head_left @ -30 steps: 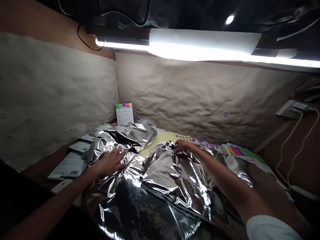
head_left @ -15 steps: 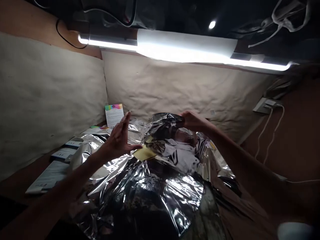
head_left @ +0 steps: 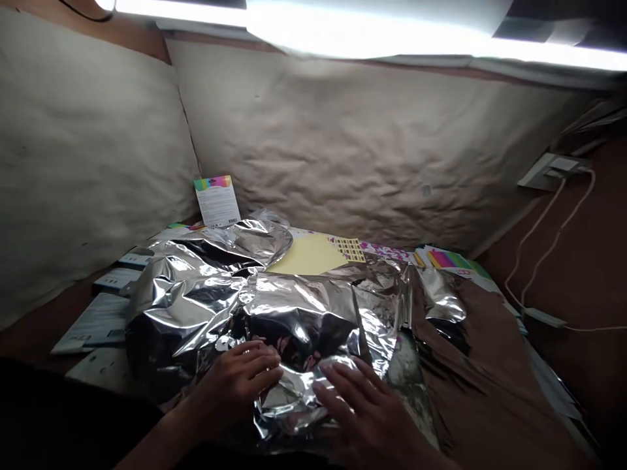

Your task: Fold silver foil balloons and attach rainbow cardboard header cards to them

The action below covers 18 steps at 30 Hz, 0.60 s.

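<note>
Shiny silver foil packaging lies crumpled across the middle of the work surface. My left hand rests on its near part, fingers together and slightly bent, lying flat on the foil. To the right, my right hand touches the same foil with its fingers spread. Neither hand grips anything that shows. More puffed silver foil lies at the left. Behind the foil is a yellow sheet, with a sheet of small dark-printed yellow labels at its right end.
A printed card with a colourful top leans on the back wall. Stacked booklets lie at the left. Brown cloth covers the right side, below a socket with white cables. A tube light hangs above.
Both hands have come down and nearer to me onto the foil. My right hand has let go of the raised foil, which now lies flatter, uncovering the yellow sheet. The view has tilted down.
</note>
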Tool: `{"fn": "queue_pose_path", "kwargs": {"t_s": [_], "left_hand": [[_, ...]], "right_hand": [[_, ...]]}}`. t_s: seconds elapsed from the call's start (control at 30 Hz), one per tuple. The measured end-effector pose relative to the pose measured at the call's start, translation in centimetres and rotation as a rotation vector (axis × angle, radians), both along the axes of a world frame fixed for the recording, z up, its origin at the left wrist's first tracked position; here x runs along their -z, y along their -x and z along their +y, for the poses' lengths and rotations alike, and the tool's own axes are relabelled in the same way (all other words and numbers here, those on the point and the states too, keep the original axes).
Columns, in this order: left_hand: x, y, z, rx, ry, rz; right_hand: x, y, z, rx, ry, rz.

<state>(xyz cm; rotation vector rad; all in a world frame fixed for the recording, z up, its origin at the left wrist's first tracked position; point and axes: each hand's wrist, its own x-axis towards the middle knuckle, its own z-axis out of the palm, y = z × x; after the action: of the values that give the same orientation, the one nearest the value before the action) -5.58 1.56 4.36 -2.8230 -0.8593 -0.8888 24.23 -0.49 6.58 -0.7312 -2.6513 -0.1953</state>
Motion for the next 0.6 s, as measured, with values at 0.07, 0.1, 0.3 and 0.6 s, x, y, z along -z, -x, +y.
{"fn": "queue_pose_path", "kwargs": {"t_s": [0.07,0.1,0.3,0.6], "left_hand": [[1.2,0.6,-0.3,0.028,0.136,-0.005],[1.5,0.9,-0.4,0.027,0.207,-0.024],[0.5,0.7,-0.4,-0.003,0.508,-0.040],[-2.1,-1.0,1.1,-0.670,0.808,0.054]], "right_hand": [[1.5,-2.3,-0.1,-0.011,0.188,-0.050],[1.9,-3.1,0.0,-0.007,0.290,-0.063],[4.3,-3.9,0.5,-0.028,0.584,0.123],[4.6,-2.6,2.8,0.503,1.046,0.636]]}}
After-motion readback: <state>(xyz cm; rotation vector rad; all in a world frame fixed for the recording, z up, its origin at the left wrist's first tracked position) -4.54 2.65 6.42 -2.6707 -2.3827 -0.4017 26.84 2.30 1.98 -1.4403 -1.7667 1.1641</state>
